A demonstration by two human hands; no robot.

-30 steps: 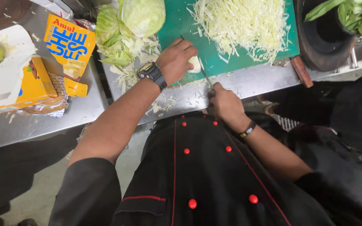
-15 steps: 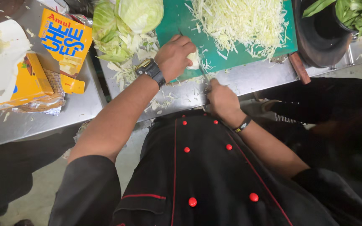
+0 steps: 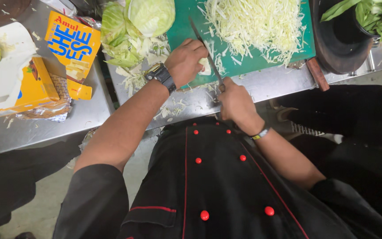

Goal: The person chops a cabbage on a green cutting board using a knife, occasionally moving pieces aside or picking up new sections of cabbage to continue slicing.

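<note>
A yellow cheese carton (image 3: 72, 42) lies left of loose cabbage leaves (image 3: 133, 26); a dark pot of greens (image 3: 363, 17) stands right.

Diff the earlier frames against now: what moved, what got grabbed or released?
The knife has swung up: its blade, low by the right hand earlier, now lies angled across the green cutting board. The left hand still presses the small cabbage piece, about where it was. Nothing was grabbed or released. The shredded cabbage pile, cabbage leaves and yellow cheese box are unchanged.
</note>
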